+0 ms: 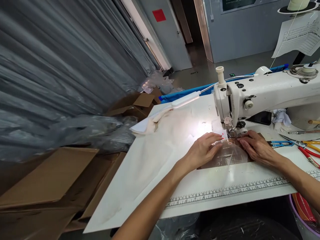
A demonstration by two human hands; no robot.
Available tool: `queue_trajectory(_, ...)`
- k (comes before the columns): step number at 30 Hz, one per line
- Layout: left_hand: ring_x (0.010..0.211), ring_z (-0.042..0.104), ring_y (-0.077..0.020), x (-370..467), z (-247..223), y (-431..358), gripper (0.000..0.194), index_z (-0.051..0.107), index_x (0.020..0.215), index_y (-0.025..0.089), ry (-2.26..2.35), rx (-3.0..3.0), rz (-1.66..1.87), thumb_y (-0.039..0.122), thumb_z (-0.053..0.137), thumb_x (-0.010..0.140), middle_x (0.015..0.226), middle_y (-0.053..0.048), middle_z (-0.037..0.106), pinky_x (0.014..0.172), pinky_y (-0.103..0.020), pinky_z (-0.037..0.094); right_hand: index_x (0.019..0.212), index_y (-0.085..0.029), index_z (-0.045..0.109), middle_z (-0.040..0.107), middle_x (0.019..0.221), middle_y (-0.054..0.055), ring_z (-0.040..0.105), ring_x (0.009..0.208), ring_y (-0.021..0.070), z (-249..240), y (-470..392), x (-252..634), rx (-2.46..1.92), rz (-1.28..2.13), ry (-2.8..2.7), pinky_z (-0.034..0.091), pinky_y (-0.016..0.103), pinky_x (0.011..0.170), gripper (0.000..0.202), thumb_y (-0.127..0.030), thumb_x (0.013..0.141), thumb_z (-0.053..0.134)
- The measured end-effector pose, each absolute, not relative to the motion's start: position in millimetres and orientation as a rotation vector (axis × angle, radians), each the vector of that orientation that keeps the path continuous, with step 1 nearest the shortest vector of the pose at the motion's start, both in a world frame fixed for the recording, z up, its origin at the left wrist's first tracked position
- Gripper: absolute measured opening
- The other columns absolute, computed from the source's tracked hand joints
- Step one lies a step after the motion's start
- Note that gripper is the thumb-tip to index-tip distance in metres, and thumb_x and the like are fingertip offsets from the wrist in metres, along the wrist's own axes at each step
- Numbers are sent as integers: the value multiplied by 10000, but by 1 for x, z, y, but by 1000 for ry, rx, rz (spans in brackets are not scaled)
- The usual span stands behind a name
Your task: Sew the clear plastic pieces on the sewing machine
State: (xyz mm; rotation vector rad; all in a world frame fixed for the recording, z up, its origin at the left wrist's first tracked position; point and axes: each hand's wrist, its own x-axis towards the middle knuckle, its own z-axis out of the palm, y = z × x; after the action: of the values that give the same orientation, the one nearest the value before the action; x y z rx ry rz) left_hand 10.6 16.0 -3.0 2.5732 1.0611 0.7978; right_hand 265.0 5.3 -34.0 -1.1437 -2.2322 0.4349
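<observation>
A white sewing machine [226,106] stands on the table, its presser foot [228,134] down near a white piece of material with small red marks. Under both hands lies a clear plastic sheet [231,155] over a brown piece [250,157]. My left hand [203,150] rests left of the presser foot, fingers stretched out and lying on the material, thumb apart. To the right of the foot, my right hand [261,148] touches the work with bent fingers and the thumb spread from them. Its fingertips are partly hidden.
Blue thread snips [281,144], scissors [293,140] and red-handled pliers [308,155] lie at the right. A printed ruler [222,193] runs along the white table's [140,180] front edge. Cardboard boxes [50,176] stand left. A lamp [186,99] lights the tabletop.
</observation>
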Motion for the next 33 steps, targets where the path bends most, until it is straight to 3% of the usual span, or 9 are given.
queue_trajectory(3,1096,637,-235,19,-17,20,212,639,1123,207,1014,2648,752,306,563,952,1201,-98,654,913,-454,552,1001,-208,695,616,1064,101,586,1048,252,-25,1,263,-1006,608,-2309,491,445,934,285,-404,970,490)
queue_trajectory(5,1073,642,-228,21,-25,21,127,661,967,211,1013,2579,755,304,582,934,1182,-82,661,906,-456,543,907,-196,683,615,1064,105,586,1041,251,-21,-2,261,-931,702,-2302,493,436,918,230,-395,919,568)
queue_trajectory(8,769,668,-140,15,-25,22,135,603,836,186,1069,2273,779,293,581,915,902,-34,705,686,-292,558,819,-187,634,625,1006,90,606,807,172,-17,-5,256,-928,893,-2165,521,340,738,203,-342,913,541)
queue_trajectory(10,587,596,-94,5,-18,22,122,581,909,186,1137,2122,761,305,600,893,735,15,668,547,-218,491,829,-190,612,622,826,42,536,607,126,-16,-6,253,-1016,1003,-2098,472,286,577,195,-340,914,520)
queue_trajectory(12,548,563,-85,-8,-7,23,176,575,996,193,1194,2113,709,317,618,879,696,36,647,517,-205,457,912,-191,615,574,665,-7,486,525,123,-18,-6,251,-1117,996,-2076,415,275,508,181,-342,906,514)
queue_trajectory(16,608,611,-112,-29,12,24,225,601,1089,205,1290,2312,544,336,606,906,780,10,683,544,-229,473,1076,-192,614,611,669,9,567,590,170,-26,-1,254,-1313,630,-2090,417,303,551,255,-361,909,522)
queue_trajectory(20,823,651,-160,-22,13,24,158,656,1026,187,1222,2644,862,296,584,937,998,-60,690,675,-294,526,938,-213,644,636,677,31,585,620,197,-32,3,259,-1430,295,-2114,403,301,548,225,-369,937,482)
queue_trajectory(25,680,605,-111,8,-4,22,133,662,867,169,728,2912,1003,179,561,953,821,-16,690,605,-258,466,1032,-202,675,693,801,63,625,745,223,-33,2,257,-1310,207,-2150,475,331,662,271,-304,952,437)
queue_trajectory(33,753,610,-151,13,-31,33,229,672,942,173,860,2864,783,283,480,1002,882,-47,671,677,-306,475,1033,-191,671,674,888,87,627,783,215,-29,0,255,-1171,313,-2183,513,361,713,253,-238,964,432)
